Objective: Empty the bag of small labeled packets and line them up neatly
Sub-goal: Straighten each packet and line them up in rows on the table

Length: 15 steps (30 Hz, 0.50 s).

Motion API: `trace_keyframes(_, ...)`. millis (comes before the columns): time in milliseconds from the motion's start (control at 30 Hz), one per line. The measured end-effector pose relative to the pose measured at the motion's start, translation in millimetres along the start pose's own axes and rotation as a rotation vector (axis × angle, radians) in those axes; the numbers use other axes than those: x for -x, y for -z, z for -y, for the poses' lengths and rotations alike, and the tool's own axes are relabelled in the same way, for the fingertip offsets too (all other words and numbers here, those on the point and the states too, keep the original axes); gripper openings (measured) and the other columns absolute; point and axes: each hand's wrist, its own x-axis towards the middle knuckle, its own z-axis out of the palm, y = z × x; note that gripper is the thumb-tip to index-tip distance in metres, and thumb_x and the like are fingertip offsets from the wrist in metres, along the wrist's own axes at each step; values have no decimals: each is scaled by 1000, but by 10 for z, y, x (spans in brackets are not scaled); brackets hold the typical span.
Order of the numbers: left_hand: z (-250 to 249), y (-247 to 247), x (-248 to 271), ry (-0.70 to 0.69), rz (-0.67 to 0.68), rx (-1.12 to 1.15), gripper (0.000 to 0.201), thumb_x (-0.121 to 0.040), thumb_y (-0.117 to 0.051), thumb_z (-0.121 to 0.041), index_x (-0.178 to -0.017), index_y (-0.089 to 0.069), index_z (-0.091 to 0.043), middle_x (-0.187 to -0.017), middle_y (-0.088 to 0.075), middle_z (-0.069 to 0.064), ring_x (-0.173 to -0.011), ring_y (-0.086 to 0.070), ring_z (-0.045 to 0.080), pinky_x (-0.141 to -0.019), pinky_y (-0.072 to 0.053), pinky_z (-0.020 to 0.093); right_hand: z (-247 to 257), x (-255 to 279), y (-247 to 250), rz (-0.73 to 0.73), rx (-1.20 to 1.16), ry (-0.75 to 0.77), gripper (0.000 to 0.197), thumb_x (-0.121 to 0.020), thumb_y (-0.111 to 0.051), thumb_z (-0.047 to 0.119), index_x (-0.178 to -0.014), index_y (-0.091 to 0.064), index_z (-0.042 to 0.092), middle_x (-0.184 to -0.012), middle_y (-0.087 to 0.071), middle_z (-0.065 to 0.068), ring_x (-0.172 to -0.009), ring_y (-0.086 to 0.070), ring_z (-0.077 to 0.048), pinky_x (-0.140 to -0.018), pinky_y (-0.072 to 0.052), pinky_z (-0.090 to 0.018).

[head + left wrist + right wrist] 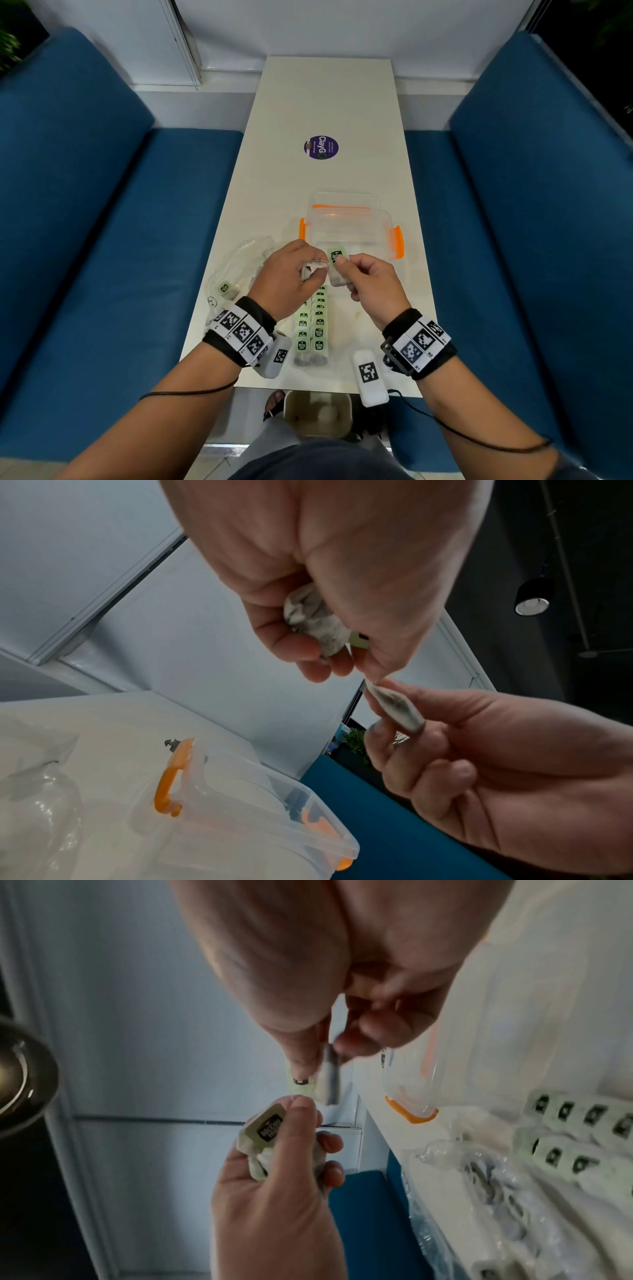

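Packets (337,263) pinched by both hands.

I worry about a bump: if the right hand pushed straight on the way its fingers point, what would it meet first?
Probably the left hand and the crumpled white packet it grips, just ahead of the right hand and its green-labelled white packet. Depth is unclear; the two look close, perhaps joined by a thin thread.

Both bare forearms wear black wrist bands (239,337) ringed with white blocks printed with black square codes, the right band (419,344) carrying a dark bracket, thin black cables (191,390) trail up each arm, and a dark sandal (274,404) shows at lower centre.
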Motion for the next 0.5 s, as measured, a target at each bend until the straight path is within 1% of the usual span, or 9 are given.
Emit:
trace_keyframes(67, -16, 4, 6, -31, 1, -14, 13, -88, -70, -16, -100, -73, -19, -94, -63, -8, -83, -61, 7, -76, -48, 20, 13, -8, -3, 6, -66, -29, 20, -96, -70, 29, -91, -74, 11, -79, -65, -11, -55, -38, -11, -49, -36, -21)
trace_keyframes(100, -29, 9, 7, -49, 3, -19, 13, -88, -68, -18, -99, -73, -19, -94, -62, -7, -81, -61, 10, -73, -49, 24, 24, -9, -8, 16, -107, -48, 19, -97, -69, 27, -94, -74, 9, -78, -65, -10, -53, -36, -11, -48, -35, -20)
trace_keyframes(133, -39, 14, 7, -71, 6, -25, 13, -88, -66, -20, -99, -73, -19, -94, -62, -6, -79, -62, 13, -72, -50, 26, 37, -6, -14, 27, -141, -66, 18, -98, -68, 24, -96, -73, 7, -75, -66, -7, -52, -38, -10, -48, -36, -20)
trace_keyframes(200, -44, 25, 2, -111, 5, -40, 14, -88, -65, -22, -99, -74, -18, -94, -62, -4, -78, -62, 16, -69, -52, 31, 60, 3, -23, 49, -193, -95, 17, -99, -66, 21, -100, -71, 5, -72, -67, -3, -54, -46, -10, -50, -43, -20)
trace_keyframes(267, -39, 44, -10, -124, -1, -57, 13, -89, -65, -21, -98, -74, -17, -94, -62, -4, -77, -63, 16, -68, -53, 33, 71, 6, -21, 74, -240, -122, 16, -100, -64, 19, -101, -71, 4, -74, -67, -4, -57, -51, -11, -53, -48, -21)
trace_keyframes(333, -19, 64, -22, -127, -14, -66, 11, -89, -66, -19, -97, -73, -18, -94, -62, -5, -76, -62, 15, -67, -53, 34, 78, 3, -9, 88, -280, -151, 18, -100, -65, 20, -104, -70, 3, -80, -66, -8, -58, -52, -13, -52, -49, -22)
trace_keyframes(400, 6, 75, -28, -124, -29, -68, 11, -89, -65, -17, -96, -73, -17, -93, -63, -4, -76, -62, 15, -68, -54, 35, 81, 2, 7, 98, -295, -171, 22, -100, -65, 22, -110, -70, 3, -84, -66, -10, -58, -51, -13, -51, -48, -22)
trace_keyframes(500, 9, 79, -31, -106, -34, -68, 14, -88, -62, -20, -97, -73, -17, -93, -64, -3, -77, -63, 17, -69, -54, 37, 77, 1, 7, 122, -283, -164, 20, -101, -63, 23, -109, -70, 6, -83, -67, -8, -59, -51, -13, -50, -47, -22)
